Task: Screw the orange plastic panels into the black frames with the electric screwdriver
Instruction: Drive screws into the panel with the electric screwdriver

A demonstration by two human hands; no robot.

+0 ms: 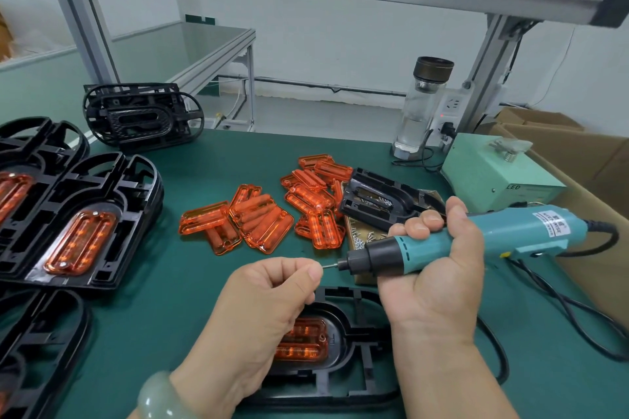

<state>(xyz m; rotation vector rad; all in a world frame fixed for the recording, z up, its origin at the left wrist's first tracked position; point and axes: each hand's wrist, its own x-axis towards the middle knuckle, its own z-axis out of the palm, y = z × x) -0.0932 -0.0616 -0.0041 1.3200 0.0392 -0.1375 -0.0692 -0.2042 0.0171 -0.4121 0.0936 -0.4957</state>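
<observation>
My right hand (439, 269) grips a teal electric screwdriver (459, 241), held level with its bit pointing left. My left hand (272, 296) has its fingers curled, thumb and forefinger pinched at the tip of the bit; whatever they pinch is too small to make out. Below both hands a black frame (343, 367) lies on the green mat with an orange panel (303, 340) seated in it, partly hidden by my left hand. Loose orange panels (262, 218) are heaped mid-table.
Black frames with orange panels fitted (85, 224) are stacked at the left, and bare frames (143, 112) stand behind them. A frame (381, 201) rests over a screw box (360, 238). At the right are a green power box (493, 173), a glass bottle (418, 109), a cardboard box (595, 214) and the tool's cable (561, 309).
</observation>
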